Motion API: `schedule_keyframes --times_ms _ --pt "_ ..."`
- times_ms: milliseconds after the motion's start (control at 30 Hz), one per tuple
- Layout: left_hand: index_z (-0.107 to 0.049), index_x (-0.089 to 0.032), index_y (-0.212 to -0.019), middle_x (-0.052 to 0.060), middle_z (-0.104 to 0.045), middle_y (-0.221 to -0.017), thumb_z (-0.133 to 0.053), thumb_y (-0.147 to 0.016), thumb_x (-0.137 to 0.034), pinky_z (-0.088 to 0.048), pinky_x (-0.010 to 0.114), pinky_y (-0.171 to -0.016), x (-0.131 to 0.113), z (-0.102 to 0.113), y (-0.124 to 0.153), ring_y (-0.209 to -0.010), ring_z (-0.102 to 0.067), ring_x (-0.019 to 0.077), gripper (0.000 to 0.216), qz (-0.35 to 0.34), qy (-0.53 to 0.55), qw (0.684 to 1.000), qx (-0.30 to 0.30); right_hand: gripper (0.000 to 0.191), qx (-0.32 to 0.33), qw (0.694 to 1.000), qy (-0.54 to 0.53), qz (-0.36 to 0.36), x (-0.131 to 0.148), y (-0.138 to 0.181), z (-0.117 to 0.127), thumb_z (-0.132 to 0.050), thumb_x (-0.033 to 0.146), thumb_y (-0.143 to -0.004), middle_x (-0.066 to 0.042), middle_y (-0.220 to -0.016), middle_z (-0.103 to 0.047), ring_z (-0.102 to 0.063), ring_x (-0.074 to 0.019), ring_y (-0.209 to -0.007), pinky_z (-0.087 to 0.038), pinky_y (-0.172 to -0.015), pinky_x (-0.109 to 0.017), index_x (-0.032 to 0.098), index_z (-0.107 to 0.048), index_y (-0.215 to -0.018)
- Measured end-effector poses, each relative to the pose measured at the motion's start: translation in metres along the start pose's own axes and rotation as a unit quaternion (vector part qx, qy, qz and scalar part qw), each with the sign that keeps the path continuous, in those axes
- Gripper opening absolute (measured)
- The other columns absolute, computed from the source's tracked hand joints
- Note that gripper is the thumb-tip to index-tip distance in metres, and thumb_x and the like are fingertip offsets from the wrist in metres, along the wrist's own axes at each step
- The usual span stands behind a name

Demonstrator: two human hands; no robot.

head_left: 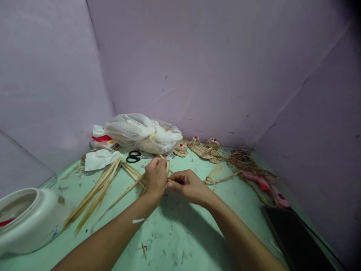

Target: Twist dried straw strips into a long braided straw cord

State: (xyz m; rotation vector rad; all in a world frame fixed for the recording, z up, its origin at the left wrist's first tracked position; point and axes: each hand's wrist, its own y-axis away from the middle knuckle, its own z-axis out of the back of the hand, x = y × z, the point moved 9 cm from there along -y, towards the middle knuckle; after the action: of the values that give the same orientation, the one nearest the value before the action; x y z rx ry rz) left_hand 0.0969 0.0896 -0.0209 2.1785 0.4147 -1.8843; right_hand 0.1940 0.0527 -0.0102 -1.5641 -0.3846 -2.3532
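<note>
My left hand (156, 175) is closed around pale dried plant-fibre strips over the middle of the table. A loose fibre strip (121, 196) trails from it toward the lower left. Touching it on the right, my right hand (190, 185) pinches the fibre between thumb and forefinger. The small worked piece between the fingers is mostly hidden. Just behind my left hand lie black-handled scissors (133, 156). A bundle of flat fibre strips (97, 194) spreads out to the left, partly under a white paper (102, 159).
A knotted plastic bag (142, 131) rests against the back wall. Beside it are several woven fibre pieces (201, 148) with red and white beads. Brown braided cords (248, 163) lie over a pink object (259, 180). A white ceramic pot (36, 222) stands left, a dark flat object (296, 237) right.
</note>
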Motion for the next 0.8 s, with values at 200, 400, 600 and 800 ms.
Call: schedule_keyframes --times_ms 200,400,600,800 --pt "-0.039 -0.018 -0.053 -0.009 -0.029 -0.043 -0.049 -0.059 -0.022 -0.022 0.019 -0.038 0.003 0.012 -0.013 -0.038 -0.027 0.0053 0.012 0.058 0.062 0.996 -0.031 0.023 0.000 0.997 0.078 -0.016 0.003 0.002 -0.009 -0.043 0.022 -0.070 0.005 -0.046 -0.027 -0.024 -0.0058 -0.045 -0.018 -0.043 -0.021 0.015 -0.040 -0.048" --pt "-0.038 -0.018 -0.053 -0.009 -0.028 -0.043 -0.050 -0.059 -0.023 -0.021 0.018 -0.038 -0.011 0.015 -0.020 -0.038 -0.026 0.0042 0.014 0.054 0.110 0.991 -0.048 0.018 0.007 0.997 0.069 -0.046 0.003 0.003 -0.009 -0.045 0.021 -0.072 0.005 -0.045 -0.038 -0.029 -0.0060 -0.042 -0.022 -0.042 -0.020 0.014 -0.053 -0.058" --pt "-0.040 -0.018 -0.057 -0.009 -0.032 -0.045 -0.052 -0.059 -0.025 -0.023 0.017 -0.038 -0.005 0.012 -0.014 -0.039 -0.029 0.0042 0.014 0.052 0.111 0.992 -0.028 0.016 0.019 0.984 -0.168 -0.054 -0.001 0.002 -0.011 -0.060 0.027 -0.062 0.002 -0.057 -0.052 -0.042 -0.0064 -0.045 -0.035 -0.046 -0.020 0.014 -0.054 -0.068" --pt "-0.037 -0.018 -0.052 -0.010 -0.029 -0.040 -0.053 -0.057 -0.025 -0.020 0.016 -0.033 -0.011 0.028 -0.033 -0.033 -0.026 0.0030 0.019 0.051 0.127 0.988 -0.071 0.019 -0.117 0.971 -0.184 -0.100 -0.018 0.004 0.027 -0.062 0.031 -0.059 -0.003 -0.061 -0.059 -0.049 -0.0077 -0.047 -0.041 -0.047 -0.022 0.013 -0.055 -0.062"
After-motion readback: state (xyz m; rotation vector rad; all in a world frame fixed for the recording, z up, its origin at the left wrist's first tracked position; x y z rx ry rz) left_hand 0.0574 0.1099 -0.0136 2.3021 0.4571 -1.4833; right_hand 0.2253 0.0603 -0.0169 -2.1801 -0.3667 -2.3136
